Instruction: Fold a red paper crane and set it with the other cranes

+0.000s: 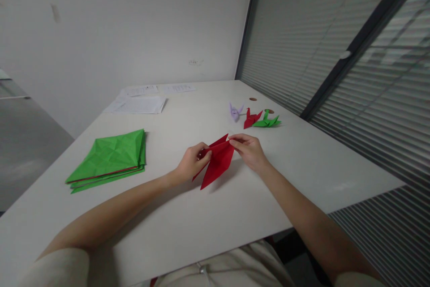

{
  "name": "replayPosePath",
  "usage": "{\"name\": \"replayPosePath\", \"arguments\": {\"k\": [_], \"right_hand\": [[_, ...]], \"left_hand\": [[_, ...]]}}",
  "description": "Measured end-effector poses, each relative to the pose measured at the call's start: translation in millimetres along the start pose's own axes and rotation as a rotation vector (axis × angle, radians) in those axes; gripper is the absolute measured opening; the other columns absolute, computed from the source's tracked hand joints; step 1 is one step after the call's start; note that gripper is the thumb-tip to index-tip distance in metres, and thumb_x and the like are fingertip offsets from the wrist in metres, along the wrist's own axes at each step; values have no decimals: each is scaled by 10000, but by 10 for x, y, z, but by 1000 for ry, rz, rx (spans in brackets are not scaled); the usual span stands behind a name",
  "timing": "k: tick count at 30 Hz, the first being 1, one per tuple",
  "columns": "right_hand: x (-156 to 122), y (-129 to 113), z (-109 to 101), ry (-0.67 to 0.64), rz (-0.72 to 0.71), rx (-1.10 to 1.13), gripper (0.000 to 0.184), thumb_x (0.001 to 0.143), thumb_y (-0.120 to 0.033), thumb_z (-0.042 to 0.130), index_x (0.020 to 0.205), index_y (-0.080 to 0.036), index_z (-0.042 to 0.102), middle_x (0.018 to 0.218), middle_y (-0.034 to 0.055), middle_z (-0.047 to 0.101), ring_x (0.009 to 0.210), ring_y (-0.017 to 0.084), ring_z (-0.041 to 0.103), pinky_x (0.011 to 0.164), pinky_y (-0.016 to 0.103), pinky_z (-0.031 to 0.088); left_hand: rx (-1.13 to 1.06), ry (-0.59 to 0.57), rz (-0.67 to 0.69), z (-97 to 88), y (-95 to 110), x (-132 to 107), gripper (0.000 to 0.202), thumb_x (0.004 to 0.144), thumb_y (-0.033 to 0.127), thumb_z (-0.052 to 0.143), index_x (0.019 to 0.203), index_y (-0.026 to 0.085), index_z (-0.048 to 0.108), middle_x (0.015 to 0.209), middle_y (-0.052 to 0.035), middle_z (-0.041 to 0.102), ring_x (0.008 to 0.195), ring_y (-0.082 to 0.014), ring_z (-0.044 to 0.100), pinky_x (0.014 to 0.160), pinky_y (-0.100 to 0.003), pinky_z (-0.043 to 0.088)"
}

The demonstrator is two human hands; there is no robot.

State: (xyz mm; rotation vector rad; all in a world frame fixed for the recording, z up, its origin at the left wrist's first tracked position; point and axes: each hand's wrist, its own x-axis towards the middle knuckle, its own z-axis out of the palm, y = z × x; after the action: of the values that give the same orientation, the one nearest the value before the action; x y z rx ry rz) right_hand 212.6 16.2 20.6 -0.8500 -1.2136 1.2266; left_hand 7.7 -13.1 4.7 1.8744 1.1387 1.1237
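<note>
Red folded paper [220, 161] was held in your two hands over the table [188, 224].
Your left hand [195, 160] pinched its left side between thumb and fingers; your right hand [247, 147] pinched its upper right corner. Bare tabletop separated it from the green paper stack [110, 155] on your left, the three folded birds [251, 119] beyond, and the front edge near you.

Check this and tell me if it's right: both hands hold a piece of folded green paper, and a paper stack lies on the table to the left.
One thing is wrong: the folded paper in the left hand and right hand is red, as the head view shows. The paper stack does lie on the table to the left.
</note>
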Motion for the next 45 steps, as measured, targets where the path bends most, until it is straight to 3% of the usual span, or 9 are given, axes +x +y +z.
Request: {"name": "replayPosePath", "arguments": {"k": [6,11,16,26,34,39,45], "right_hand": [[6,-33,10,41,41,32,309,489,-384,864,704,-205,732,744,34,722,689,157,641,731,336,537],[10,-36,-5,50,16,19,289,525,-399,849,715,-213,738,753,34,726,710,164,649,751,350,540],[7,-10,-8,45,10,32,262,560,-404,833,727,-222,744,751,26,723,701,148,639,742,324,529],[24,28,-80,92,-92,-219,217,629,-397,791,702,-198,746,641,22,692,595,145,597,624,302,494],[64,54,-90,70,-73,-66,271,618,-421,801,740,-186,747,686,31,704,635,141,611,653,302,513],[63,-3,-99,108,-74,2,276,622,-440,792,719,-185,744,657,27,681,602,125,585,624,290,501],[28,-27,-74,64,-120,-119,250,629,-422,788,709,-191,738,647,25,674,609,137,586,625,302,493]], "left_hand": [[-35,32,-15,1,44,7,211,833,360,554,797,157,598,690,-16,619,596,-125,532,558,-229,418],[-145,26,-64,9,32,19,232,811,388,579,757,162,574,680,-9,606,601,-127,544,554,-226,421],[-68,33,-35,24,-22,4,226,841,376,551,783,160,586,671,-5,606,580,-117,530,538,-219,406],[-97,44,-59,25,8,2,227,834,374,558,758,161,575,657,0,599,583,-117,537,532,-215,409],[-258,-10,-138,23,9,30,311,776,459,601,740,156,540,661,-3,599,568,-119,560,491,-205,412],[-249,2,-128,29,-12,30,286,780,427,602,730,154,531,656,2,584,565,-113,558,489,-201,409],[-219,7,-112,35,-29,20,278,805,420,581,740,154,533,661,6,584,562,-104,548,488,-194,403]]}}
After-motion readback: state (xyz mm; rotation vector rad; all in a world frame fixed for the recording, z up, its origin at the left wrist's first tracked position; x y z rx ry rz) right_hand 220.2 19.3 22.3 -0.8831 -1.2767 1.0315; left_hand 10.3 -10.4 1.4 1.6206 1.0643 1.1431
